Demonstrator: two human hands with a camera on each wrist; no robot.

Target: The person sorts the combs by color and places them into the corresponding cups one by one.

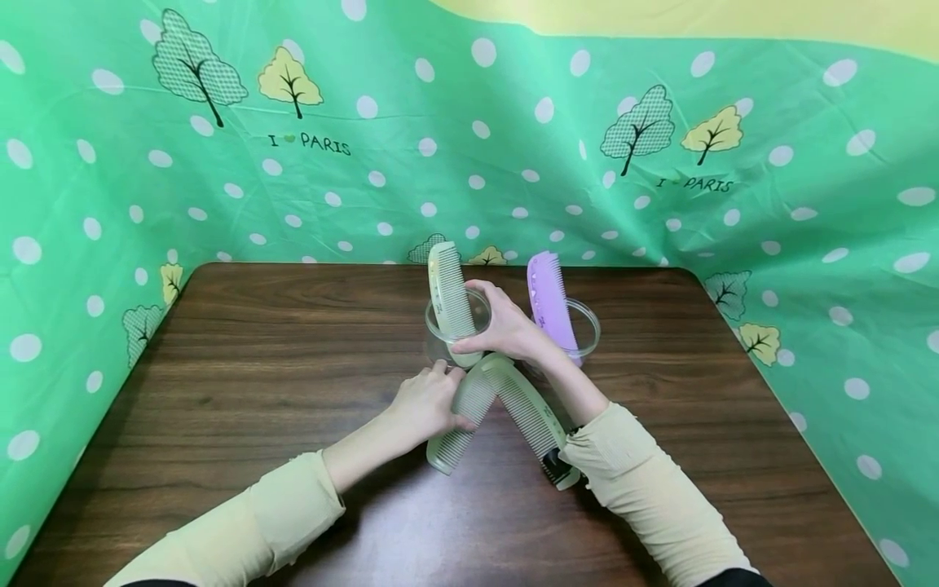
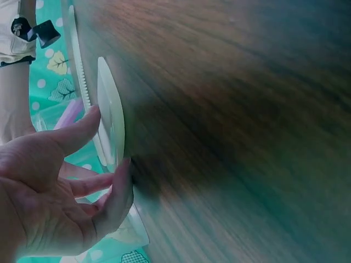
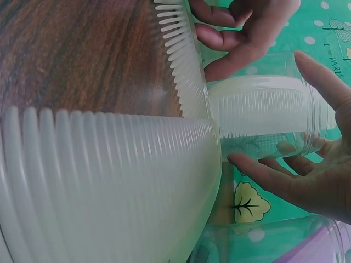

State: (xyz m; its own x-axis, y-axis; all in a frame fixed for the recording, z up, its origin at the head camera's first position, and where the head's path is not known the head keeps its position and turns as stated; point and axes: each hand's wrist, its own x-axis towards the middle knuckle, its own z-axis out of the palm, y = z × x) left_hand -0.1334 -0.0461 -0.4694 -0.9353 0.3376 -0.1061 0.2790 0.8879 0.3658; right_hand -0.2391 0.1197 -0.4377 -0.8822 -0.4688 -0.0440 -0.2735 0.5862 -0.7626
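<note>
A clear round jar (image 1: 438, 349) holds a pale green comb (image 1: 449, 293) that sticks up above its rim. My right hand (image 1: 502, 322) grips this jar from the right, thumb and fingers on opposite sides in the right wrist view. Two more pale green combs lie in front of the jar, their far ends meeting. Over the left of these combs (image 1: 462, 444) is my left hand (image 1: 429, 401), its thumb across the comb and its fingers spread toward the jar. In the left wrist view, a wide gap separates that thumb from the fingers. The right-hand comb (image 1: 524, 403) runs beside my right forearm.
A second clear jar (image 1: 592, 334) with a purple comb (image 1: 550, 297) leaning in it stands to the right, partly behind my right arm. The brown wooden table (image 1: 257, 391) ends at a green dotted cloth (image 1: 477, 163) behind and at the sides.
</note>
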